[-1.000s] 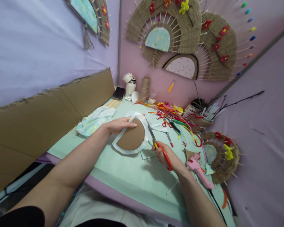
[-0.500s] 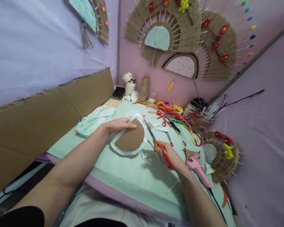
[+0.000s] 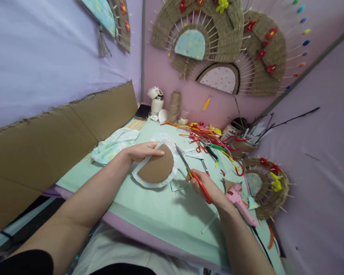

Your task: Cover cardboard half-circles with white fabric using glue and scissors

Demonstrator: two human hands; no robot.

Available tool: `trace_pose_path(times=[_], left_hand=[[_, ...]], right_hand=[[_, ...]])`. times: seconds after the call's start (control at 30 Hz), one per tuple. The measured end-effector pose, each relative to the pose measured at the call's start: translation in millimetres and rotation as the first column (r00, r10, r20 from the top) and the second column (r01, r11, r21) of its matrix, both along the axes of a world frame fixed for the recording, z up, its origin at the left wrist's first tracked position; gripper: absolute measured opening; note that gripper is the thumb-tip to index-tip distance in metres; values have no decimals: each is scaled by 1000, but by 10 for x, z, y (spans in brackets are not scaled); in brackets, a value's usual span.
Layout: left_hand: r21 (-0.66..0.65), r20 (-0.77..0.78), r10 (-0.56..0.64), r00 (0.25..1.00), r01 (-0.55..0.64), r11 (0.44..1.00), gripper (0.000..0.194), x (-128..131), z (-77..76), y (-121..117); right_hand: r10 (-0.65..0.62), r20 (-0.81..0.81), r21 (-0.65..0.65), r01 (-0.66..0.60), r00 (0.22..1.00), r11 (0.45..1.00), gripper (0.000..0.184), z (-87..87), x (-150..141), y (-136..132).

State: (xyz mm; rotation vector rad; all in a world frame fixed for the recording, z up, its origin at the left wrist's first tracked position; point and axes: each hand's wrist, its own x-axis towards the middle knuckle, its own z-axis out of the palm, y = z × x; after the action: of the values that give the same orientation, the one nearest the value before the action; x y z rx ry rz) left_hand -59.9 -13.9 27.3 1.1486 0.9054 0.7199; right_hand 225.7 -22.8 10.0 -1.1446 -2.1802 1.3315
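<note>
My left hand (image 3: 145, 151) grips a brown cardboard half-round (image 3: 157, 168) by its upper left side, thumb on the cardboard face. Pale fabric (image 3: 140, 181) borders the cardboard all the way round. In my right hand (image 3: 202, 183) is a pair of scissors (image 3: 186, 162) with red-orange handles. Its blades point up and left, close to the fabric's right edge, and look nearly closed. Small fabric scraps (image 3: 177, 186) lie just below the blades. Crumpled floral cloth (image 3: 111, 147) rests left of my left hand.
Pipe cleaners (image 3: 206, 133) lie along the back, with green-handled pliers (image 3: 212, 152) among them. A pink glue gun (image 3: 240, 204) and a woven fan (image 3: 272, 191) are at the right. Behind stand a twine spool (image 3: 174, 106) and a white bottle (image 3: 157, 104). A cardboard sheet (image 3: 60, 149) borders the left.
My right hand and the scissors have shifted slightly right, so the blades sit a little farther from the fabric edge. My left hand keeps its hold on the cardboard half-round.
</note>
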Motion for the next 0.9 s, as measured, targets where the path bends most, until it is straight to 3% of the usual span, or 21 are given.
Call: trace_pose_path(times=[0.37, 0.9], left_hand=[[-37, -9, -77, 997, 77, 996, 37, 53, -1, -10], [-91, 10, -43, 999, 44, 995, 35, 52, 50, -38]], right_hand=[[11, 74, 7, -11, 997, 1000, 20, 64, -23, -4], [-65, 80, -7, 66, 995, 998, 20, 12, -18, 21]])
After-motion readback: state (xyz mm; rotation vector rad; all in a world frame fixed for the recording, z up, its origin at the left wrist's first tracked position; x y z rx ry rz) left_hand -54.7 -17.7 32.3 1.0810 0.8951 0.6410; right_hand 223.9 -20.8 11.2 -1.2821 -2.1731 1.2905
